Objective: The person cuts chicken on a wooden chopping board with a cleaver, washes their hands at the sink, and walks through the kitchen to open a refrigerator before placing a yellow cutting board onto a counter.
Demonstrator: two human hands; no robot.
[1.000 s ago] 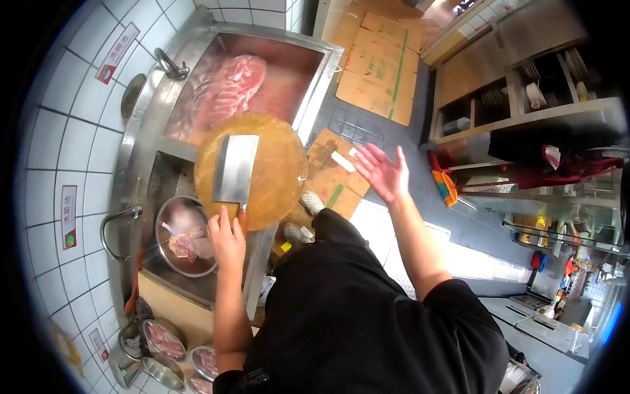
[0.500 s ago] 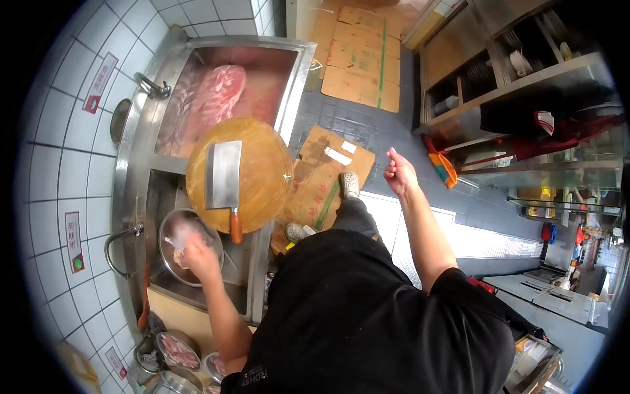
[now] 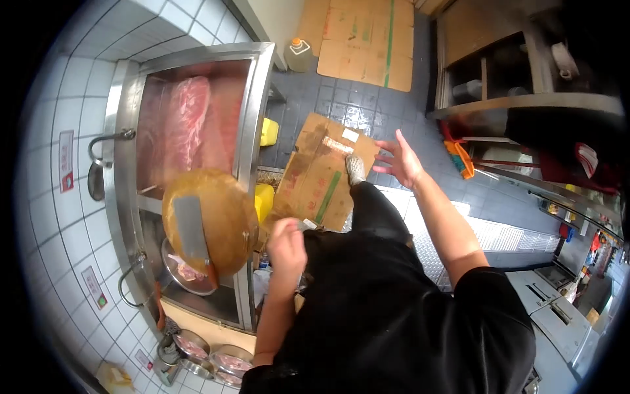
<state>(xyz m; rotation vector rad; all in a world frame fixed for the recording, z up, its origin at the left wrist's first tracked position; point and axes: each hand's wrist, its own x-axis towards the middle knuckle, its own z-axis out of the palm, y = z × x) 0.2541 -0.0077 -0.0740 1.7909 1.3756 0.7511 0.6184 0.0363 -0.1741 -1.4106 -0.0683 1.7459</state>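
My left hand (image 3: 287,248) is in front of my body, right of the round wooden board, fingers curled together; whether anything is inside is hidden. Out over the floor, my right hand (image 3: 401,160) is spread and holds nothing. The cleaver (image 3: 190,226) lies flat on the wooden board (image 3: 226,223), its handle toward me. The board rests across the sink edge, partly covering a metal bowl (image 3: 182,276) with pieces of meat. A large slab of raw meat (image 3: 189,118) lies in the far basin.
The metal sink (image 3: 257,98) runs along the tiled wall at left. Several bowls of meat (image 3: 231,361) stand at lower left. Flattened cardboard (image 3: 312,177) lies on the floor under my foot. Yellow containers (image 3: 269,131) stand beside the sink. A shelf unit (image 3: 525,104) is at right.
My left hand has left the metal bowl and come right, past the board. My right hand has opened from a closed shape. The view has shifted as my body moved forward.
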